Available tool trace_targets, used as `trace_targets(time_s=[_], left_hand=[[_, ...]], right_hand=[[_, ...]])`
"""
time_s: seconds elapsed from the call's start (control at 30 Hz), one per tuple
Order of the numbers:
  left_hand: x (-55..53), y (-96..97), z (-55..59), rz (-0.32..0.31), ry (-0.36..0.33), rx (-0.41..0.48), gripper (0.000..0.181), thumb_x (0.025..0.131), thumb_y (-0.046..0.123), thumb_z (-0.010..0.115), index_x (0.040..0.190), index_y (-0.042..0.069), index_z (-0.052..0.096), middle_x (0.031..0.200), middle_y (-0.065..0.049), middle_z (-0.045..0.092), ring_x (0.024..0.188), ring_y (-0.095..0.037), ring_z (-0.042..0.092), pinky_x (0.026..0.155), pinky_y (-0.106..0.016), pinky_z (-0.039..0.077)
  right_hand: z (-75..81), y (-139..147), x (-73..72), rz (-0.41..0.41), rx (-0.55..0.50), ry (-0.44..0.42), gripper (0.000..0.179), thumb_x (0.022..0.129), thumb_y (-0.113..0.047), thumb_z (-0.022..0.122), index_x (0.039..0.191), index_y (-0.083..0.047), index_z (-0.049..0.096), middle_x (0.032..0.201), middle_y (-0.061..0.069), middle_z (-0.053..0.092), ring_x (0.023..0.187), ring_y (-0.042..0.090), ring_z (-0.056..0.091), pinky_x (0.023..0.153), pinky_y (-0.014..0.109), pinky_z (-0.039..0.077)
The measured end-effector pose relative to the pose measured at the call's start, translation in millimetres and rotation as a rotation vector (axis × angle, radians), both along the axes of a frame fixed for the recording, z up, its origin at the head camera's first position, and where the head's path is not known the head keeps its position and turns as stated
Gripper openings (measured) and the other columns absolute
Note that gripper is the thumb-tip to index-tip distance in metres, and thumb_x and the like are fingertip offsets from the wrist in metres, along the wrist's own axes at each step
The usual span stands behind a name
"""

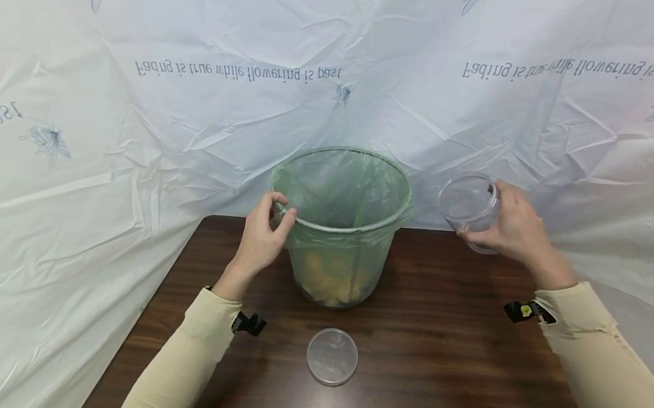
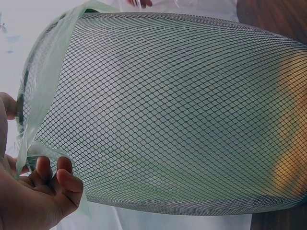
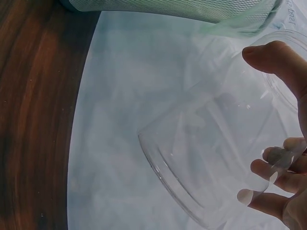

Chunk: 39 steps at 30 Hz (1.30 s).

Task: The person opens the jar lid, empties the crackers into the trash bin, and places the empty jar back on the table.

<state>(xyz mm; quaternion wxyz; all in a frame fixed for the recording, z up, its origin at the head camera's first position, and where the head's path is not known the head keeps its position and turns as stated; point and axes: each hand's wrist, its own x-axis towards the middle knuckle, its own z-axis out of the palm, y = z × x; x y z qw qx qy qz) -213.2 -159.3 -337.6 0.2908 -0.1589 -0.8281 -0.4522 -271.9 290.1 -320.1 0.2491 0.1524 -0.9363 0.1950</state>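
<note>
A mesh waste basket [image 1: 339, 256] lined with a thin green plastic bag [image 1: 354, 228] stands at the table's far edge. Yellowish-orange contents [image 2: 293, 129] show through the mesh near its bottom. My left hand [image 1: 264, 234] grips the basket's rim at its left side, fingers curled around the rim and bag edge. In my right hand [image 1: 518, 228] is a clear plastic jar [image 1: 470, 205], held tilted in the air right of the basket. The jar looks empty in the right wrist view, with thumb and fingers around its wall. A round clear lid [image 1: 332, 357] lies on the table in front of the basket.
The dark wooden table [image 1: 437, 341] ends just behind the basket. A white printed plastic sheet [image 1: 223, 125] hangs behind and along both sides. Each wrist wears a small black camera mount [image 1: 249, 323].
</note>
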Motion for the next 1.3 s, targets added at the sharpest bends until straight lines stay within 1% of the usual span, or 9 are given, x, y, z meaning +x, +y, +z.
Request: trace_targets(time_s=[0.1, 0.23, 0.43, 0.67, 0.87, 0.97, 1.07, 1.2, 1.3], left_hand=[[0.5, 0.0, 0.1, 0.0, -0.001, 0.0, 0.033, 0.095, 0.027, 0.057, 0.113, -0.001, 0.054, 0.079, -0.01, 0.043, 0.07, -0.023, 0.041, 0.065, -0.035, 0.034], [0.4, 0.2, 0.3, -0.002, 0.002, -0.003, 0.034, 0.095, 0.027, 0.057, 0.113, -0.002, 0.054, 0.078, -0.009, 0.043, 0.069, -0.023, 0.041, 0.064, -0.035, 0.034], [-0.1, -0.2, -0.4, -0.002, 0.007, -0.005, 0.034, 0.095, 0.027, 0.056, 0.113, -0.001, 0.054, 0.078, -0.01, 0.043, 0.069, -0.023, 0.041, 0.064, -0.036, 0.034], [0.1, -0.5, -1.1, -0.008, -0.008, -0.004, 0.034, 0.095, 0.027, 0.057, 0.113, -0.001, 0.053, 0.079, -0.011, 0.044, 0.069, -0.024, 0.041, 0.064, -0.036, 0.035], [0.2, -0.7, 0.5, -0.009, -0.006, -0.009, 0.034, 0.096, 0.029, 0.056, 0.114, 0.0, 0.054, 0.078, -0.012, 0.045, 0.068, -0.025, 0.042, 0.063, -0.036, 0.035], [0.8, -0.6, 0.8, -0.01, -0.014, -0.014, 0.032, 0.096, 0.029, 0.056, 0.114, 0.003, 0.054, 0.078, -0.013, 0.045, 0.067, -0.024, 0.041, 0.063, -0.036, 0.035], [1.4, -1.0, 0.6, -0.013, -0.022, -0.017, 0.032, 0.096, 0.029, 0.056, 0.114, 0.003, 0.054, 0.078, -0.013, 0.046, 0.066, -0.023, 0.041, 0.062, -0.036, 0.035], [2.9, -1.9, 1.8, -0.022, -0.033, -0.012, 0.031, 0.096, 0.03, 0.056, 0.115, 0.004, 0.054, 0.077, -0.01, 0.045, 0.064, -0.022, 0.041, 0.059, -0.034, 0.036], [4.3, -2.6, 3.4, -0.037, -0.05, 0.005, 0.029, 0.097, 0.031, 0.057, 0.115, 0.009, 0.055, 0.076, -0.006, 0.044, 0.061, -0.021, 0.04, 0.056, -0.032, 0.035]], right_hand=[[-2.4, 0, -0.5, 0.006, -0.002, 0.01, 0.113, 0.052, -0.037, 0.092, 0.141, 0.003, 0.036, 0.128, 0.032, 0.048, 0.11, 0.052, 0.049, 0.075, 0.07, 0.041], [-6.2, 0, -1.0, 0.01, -0.008, 0.018, 0.111, 0.052, -0.036, 0.092, 0.14, 0.002, 0.037, 0.126, 0.031, 0.049, 0.109, 0.051, 0.05, 0.075, 0.069, 0.042], [-10.7, 2, -0.3, 0.006, -0.015, -0.007, 0.106, 0.054, -0.036, 0.092, 0.136, 0.004, 0.038, 0.12, 0.031, 0.05, 0.106, 0.05, 0.051, 0.075, 0.068, 0.042], [-16.6, 3, 3.6, 0.003, -0.033, -0.046, 0.105, 0.055, -0.036, 0.092, 0.135, 0.006, 0.038, 0.118, 0.032, 0.05, 0.104, 0.052, 0.051, 0.075, 0.068, 0.042], [-23.6, 4, 4.2, 0.026, -0.061, -0.032, 0.103, 0.054, -0.033, 0.093, 0.132, 0.007, 0.039, 0.113, 0.032, 0.051, 0.101, 0.051, 0.051, 0.077, 0.067, 0.041], [-29.4, 4, 3.7, 0.052, -0.082, -0.014, 0.1, 0.053, -0.03, 0.093, 0.13, 0.008, 0.041, 0.111, 0.032, 0.052, 0.1, 0.05, 0.052, 0.079, 0.065, 0.042], [-34.8, 4, 4.0, 0.066, -0.096, -0.005, 0.098, 0.052, -0.027, 0.094, 0.127, 0.009, 0.042, 0.11, 0.031, 0.053, 0.1, 0.05, 0.052, 0.08, 0.064, 0.042], [-40.8, 5, 4.2, 0.072, -0.101, -0.004, 0.096, 0.052, -0.026, 0.094, 0.125, 0.01, 0.042, 0.109, 0.031, 0.053, 0.1, 0.049, 0.052, 0.08, 0.063, 0.042], [-44.8, 5, 3.2, 0.078, -0.108, -0.015, 0.096, 0.053, -0.025, 0.094, 0.126, 0.01, 0.042, 0.11, 0.03, 0.053, 0.1, 0.048, 0.053, 0.081, 0.062, 0.042]])
